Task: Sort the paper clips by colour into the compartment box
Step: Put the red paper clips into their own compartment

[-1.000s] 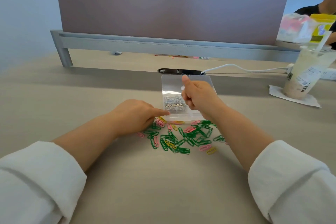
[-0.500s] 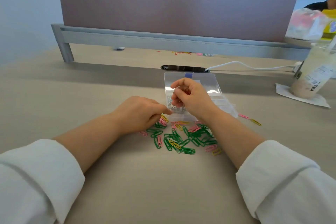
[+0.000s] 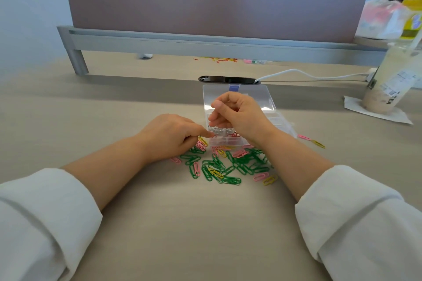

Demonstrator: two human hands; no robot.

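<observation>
Our left hand (image 3: pixel 169 137) braces the compartment box (image 3: pixel 226 142) with a straight forefinger, our right hand (image 3: pixel 237 116) curls above it, holding we cannot tell what, and a nudge could spill its sorted contents back among the paper clips (image 3: pixel 242 163) heaped just before it on the counter (image 3: pixel 159 223).

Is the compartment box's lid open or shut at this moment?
Open. The clear lid is swung back behind the compartment box, whose compartments show silver clips and red clips uncovered.

Single wide-angle view from the person's head, forward and downward, close over the desk (image 3: pixel 173 235).
</observation>
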